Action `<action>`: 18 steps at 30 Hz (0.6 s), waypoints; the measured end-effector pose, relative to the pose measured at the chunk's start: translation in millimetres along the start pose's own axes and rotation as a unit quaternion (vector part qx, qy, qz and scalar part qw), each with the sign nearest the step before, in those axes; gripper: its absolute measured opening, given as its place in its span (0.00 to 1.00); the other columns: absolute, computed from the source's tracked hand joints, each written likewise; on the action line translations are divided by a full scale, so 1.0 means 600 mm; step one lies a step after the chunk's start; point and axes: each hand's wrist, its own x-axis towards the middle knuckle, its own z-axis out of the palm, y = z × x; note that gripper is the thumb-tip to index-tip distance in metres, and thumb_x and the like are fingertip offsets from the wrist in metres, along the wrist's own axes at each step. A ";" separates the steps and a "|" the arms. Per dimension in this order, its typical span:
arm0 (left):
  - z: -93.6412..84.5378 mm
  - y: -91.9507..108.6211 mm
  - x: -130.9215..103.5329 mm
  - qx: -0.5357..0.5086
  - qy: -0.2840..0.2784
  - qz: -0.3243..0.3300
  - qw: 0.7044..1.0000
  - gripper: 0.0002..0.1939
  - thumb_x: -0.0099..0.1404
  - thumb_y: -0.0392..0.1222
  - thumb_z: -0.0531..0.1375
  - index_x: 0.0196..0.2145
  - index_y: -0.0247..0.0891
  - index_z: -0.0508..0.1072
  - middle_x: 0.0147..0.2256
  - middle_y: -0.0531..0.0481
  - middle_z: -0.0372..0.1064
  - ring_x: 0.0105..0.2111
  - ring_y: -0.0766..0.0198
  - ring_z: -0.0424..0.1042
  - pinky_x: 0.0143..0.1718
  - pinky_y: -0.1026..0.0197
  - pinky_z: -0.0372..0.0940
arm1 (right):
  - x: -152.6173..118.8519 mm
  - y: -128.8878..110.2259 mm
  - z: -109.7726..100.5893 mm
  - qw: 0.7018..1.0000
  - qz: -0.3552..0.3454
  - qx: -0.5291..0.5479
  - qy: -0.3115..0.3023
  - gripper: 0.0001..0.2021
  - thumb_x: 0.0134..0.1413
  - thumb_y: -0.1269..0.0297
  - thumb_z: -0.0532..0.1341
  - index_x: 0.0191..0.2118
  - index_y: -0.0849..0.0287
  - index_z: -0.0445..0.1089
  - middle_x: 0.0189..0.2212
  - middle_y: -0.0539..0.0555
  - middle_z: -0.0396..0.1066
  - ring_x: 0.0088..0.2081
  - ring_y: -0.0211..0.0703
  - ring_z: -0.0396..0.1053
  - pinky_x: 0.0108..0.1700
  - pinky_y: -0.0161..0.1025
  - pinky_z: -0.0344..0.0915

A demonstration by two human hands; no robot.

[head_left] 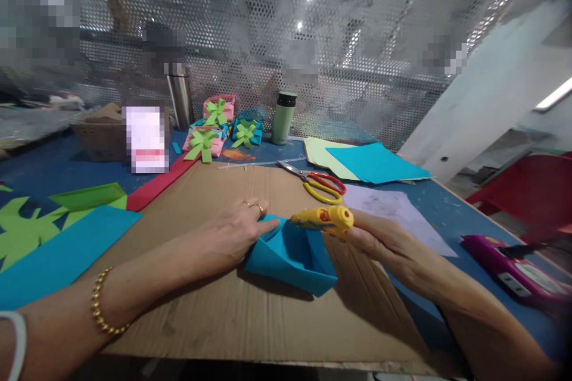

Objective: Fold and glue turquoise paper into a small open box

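Note:
A folded blue paper box (pixel 286 268), open at the top, rests on a sheet of brown cardboard (pixel 179 309). My left hand (pixel 241 229) grips its far left corner, with the index finger laid along a flap and the other fingers curled. In my right hand (pixel 384 244) is a yellow hot glue gun (pixel 324 219). Its nozzle points left, at the box's far edge near my left fingertip. Whether the tip touches the paper, I cannot tell. Scissors (pixel 317 183) with red and yellow handles lie just beyond the glue gun.
Blue paper sheets (pixel 379 162) lie at the back right, near a green bottle (pixel 284 119). Small paper baskets (pixel 210 141) with green bows and a steel flask (pixel 181 101) stand behind. Green paper cutouts (pixel 27 226) are at left, a purple power strip (pixel 513 268) at right.

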 end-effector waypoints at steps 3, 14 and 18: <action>0.002 -0.001 0.000 0.004 0.008 -0.002 1.000 0.14 0.73 0.46 0.50 0.51 0.46 0.71 0.41 0.45 0.63 0.40 0.57 0.63 0.42 0.56 0.60 | 0.003 -0.002 0.000 1.000 -0.003 -0.004 -0.024 0.21 0.66 0.47 0.50 0.48 0.55 0.73 0.39 0.55 0.74 0.39 0.48 0.69 0.43 0.43 0.67; 0.004 -0.002 0.000 -0.023 0.016 -0.004 1.000 0.13 0.72 0.46 0.52 0.49 0.46 0.72 0.40 0.46 0.63 0.39 0.58 0.62 0.39 0.57 0.59 | -0.001 0.003 -0.007 1.000 -0.005 -0.007 -0.030 0.20 0.65 0.47 0.51 0.46 0.54 0.73 0.38 0.54 0.74 0.41 0.50 0.70 0.44 0.43 0.67; -0.001 0.001 0.001 -0.018 0.006 -0.004 1.000 0.13 0.72 0.46 0.51 0.49 0.46 0.72 0.40 0.46 0.62 0.39 0.59 0.62 0.40 0.58 0.59 | 0.001 0.007 -0.004 0.999 0.009 -0.014 -0.037 0.20 0.67 0.48 0.49 0.45 0.56 0.72 0.40 0.55 0.74 0.39 0.47 0.69 0.43 0.42 0.66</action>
